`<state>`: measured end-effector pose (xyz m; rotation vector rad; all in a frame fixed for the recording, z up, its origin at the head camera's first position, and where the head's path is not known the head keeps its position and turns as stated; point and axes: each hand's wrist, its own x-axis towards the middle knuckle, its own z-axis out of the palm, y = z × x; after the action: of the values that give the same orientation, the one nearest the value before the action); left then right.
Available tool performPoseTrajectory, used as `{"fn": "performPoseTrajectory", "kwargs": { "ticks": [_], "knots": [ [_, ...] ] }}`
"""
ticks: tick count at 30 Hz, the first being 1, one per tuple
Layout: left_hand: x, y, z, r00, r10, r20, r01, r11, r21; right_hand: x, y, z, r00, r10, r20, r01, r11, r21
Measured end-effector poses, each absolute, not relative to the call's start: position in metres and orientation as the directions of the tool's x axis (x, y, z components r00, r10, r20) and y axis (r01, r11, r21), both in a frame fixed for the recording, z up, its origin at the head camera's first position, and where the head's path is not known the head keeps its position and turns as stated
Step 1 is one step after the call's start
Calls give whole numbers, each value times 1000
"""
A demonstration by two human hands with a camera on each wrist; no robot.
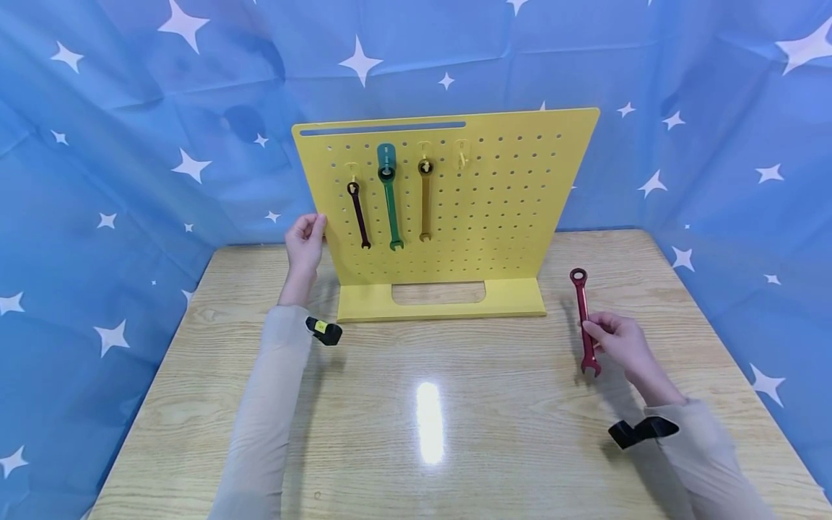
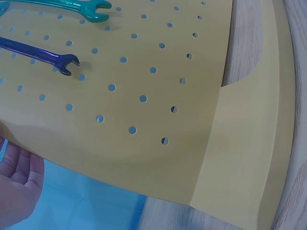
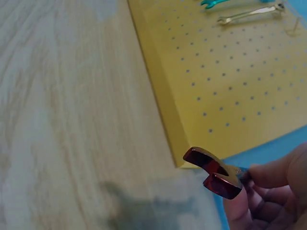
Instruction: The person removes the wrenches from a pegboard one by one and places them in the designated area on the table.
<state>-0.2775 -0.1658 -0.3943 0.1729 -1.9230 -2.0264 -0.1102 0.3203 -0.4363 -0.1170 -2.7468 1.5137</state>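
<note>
A yellow pegboard (image 1: 448,256) stands upright on the table. My left hand (image 1: 304,244) grips its left edge, thumb toward the front. On the right, my right hand (image 1: 620,339) pinches a red combination wrench (image 1: 582,303) by its shaft, ring end up and away from me. In the right wrist view the wrench's open jaw (image 3: 213,172) points toward the camera, above its shadow on the table. Three wrenches hang by their ring ends from hooks: a dark purple one (image 1: 360,217), a green one (image 1: 392,209) and a gold one (image 1: 425,206).
To the right of the gold wrench, a bare yellow hook (image 1: 462,155) sticks out of the board. The board's flat base (image 1: 364,307) rests on the wooden table (image 1: 364,419). Behind and beside the table hangs a blue curtain (image 1: 650,87) with white stars.
</note>
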Motion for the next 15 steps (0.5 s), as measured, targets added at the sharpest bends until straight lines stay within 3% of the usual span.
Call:
{"fn": "performPoseTrajectory", "kwargs": {
  "ticks": [15],
  "knots": [
    [-279, -166, -396, -931, -326, 166, 193, -50, 980, -113, 328, -454, -987, 79, -141, 160, 615, -772]
  ]
}}
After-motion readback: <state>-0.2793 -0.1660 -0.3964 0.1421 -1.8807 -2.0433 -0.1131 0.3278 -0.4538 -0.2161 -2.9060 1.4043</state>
